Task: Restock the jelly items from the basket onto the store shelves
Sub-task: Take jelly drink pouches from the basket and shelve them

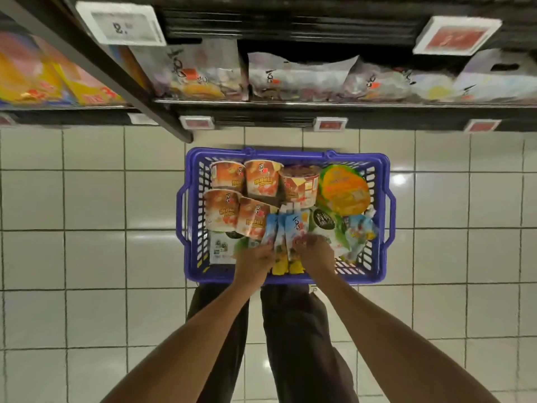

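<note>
A blue plastic basket [286, 154] stands on the tiled floor below the shelves. It holds several orange jelly cups [226, 210], a green-and-orange jelly bag [344, 189], a dark green pouch [324, 223] and blue jelly pouches [286, 228]. Both of my hands are inside the basket at its near side. My left hand [254, 260] grips the bunch of blue pouches from the left. My right hand [315, 253] holds the same bunch from the right, fingers curled over it. Another blue pouch [360, 231] lies at the right wall.
Black store shelves [319, 104] run across the top, stocked with whitish bagged jelly [296, 75] and yellow packs [43, 80] at the left. Price tags [120, 24] hang on the shelf edges. A black upright [162, 112] slants down to the floor left of the basket.
</note>
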Motion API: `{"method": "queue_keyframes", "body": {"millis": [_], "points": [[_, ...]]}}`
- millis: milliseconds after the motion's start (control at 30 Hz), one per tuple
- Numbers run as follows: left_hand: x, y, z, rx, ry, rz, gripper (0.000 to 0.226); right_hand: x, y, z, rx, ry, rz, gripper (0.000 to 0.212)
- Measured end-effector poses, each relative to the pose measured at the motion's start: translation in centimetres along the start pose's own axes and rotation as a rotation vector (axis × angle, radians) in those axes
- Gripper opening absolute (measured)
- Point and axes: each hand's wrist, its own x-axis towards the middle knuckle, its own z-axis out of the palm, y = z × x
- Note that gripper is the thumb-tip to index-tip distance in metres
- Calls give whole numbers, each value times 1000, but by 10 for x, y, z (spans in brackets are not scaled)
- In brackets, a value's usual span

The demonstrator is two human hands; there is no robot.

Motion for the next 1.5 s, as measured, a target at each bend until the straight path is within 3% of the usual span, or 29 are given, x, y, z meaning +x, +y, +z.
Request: {"method": "queue_keyframes", "body": {"millis": [133, 333, 433, 633, 733, 833, 933, 1000, 1100, 1233, 1367, 1500], "points": [[7, 5, 20, -13, 135, -14, 15, 7, 3, 10, -47, -22, -61, 37], [15, 13, 36, 57, 132, -54, 25, 9, 13, 4, 89, -92, -69, 20], [17, 12, 36, -37, 144, -98, 21, 9, 17, -1, 104, -58, -119, 24], [10, 5, 24, -196, 117, -132, 21, -2, 21, -2, 208, -85, -129, 46], [6, 9, 17, -321, 160, -242, 18, -10, 13, -3, 220, -101, -128, 58], [-4, 14, 4, -406, 197, -296, 22, -22, 3, -11, 437, -149, -22, 76], [-22, 34, -16, -462, 226, -296, 28, -43, -14, -32, 563, -224, 32, 42], [-37, 55, -34, -535, 247, -256, 29, -61, -31, -49, 686, -257, 24, 32], [-67, 95, -69, -624, 205, -118, 26, -96, -65, -82, 829, -259, -36, 42], [-125, 164, -125, -624, 218, 66, 25, -160, -112, -150, 881, -212, -147, 36], [-187, 239, -194, -680, 320, 162, 21, -227, -164, -228, 970, -155, -244, 47], [-254, 310, -267, -707, 392, 307, 24, -307, -216, -299, 953, -127, -456, 54]]}}
